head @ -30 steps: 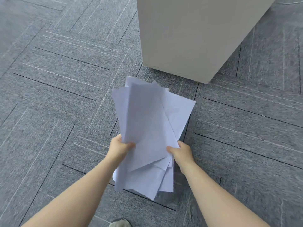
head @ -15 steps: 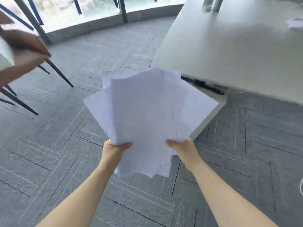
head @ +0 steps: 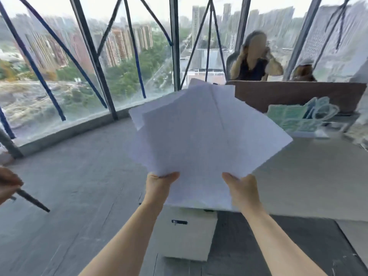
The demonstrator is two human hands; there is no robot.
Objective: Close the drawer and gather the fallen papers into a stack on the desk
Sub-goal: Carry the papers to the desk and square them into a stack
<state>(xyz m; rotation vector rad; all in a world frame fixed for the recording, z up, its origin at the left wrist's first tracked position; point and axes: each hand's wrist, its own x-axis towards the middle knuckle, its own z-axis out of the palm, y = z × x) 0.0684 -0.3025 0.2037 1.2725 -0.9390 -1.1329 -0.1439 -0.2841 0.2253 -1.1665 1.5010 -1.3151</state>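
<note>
I hold a loose, fanned bundle of white papers (head: 207, 140) up in front of me with both hands. My left hand (head: 159, 186) grips its lower left edge and my right hand (head: 242, 188) grips its lower right edge, thumbs on top. The sheets hang over the near left corner of the white desk (head: 310, 180). Below the desk stands the white drawer cabinet (head: 187, 236) with a small dark label on its front; the papers hide its top, so I cannot tell whether a drawer is out.
A green and white box (head: 294, 118) with items stands at the desk's back, before a brown partition (head: 298, 94). A person (head: 253, 62) sits behind it. Another person's hand (head: 8, 184) with a dark rod shows at the left edge. Grey carpet and tall windows lie left.
The view has swung up from the floor to the desk and windows. Both hands have lifted the bundle of papers from floor level to above the desk's corner.
</note>
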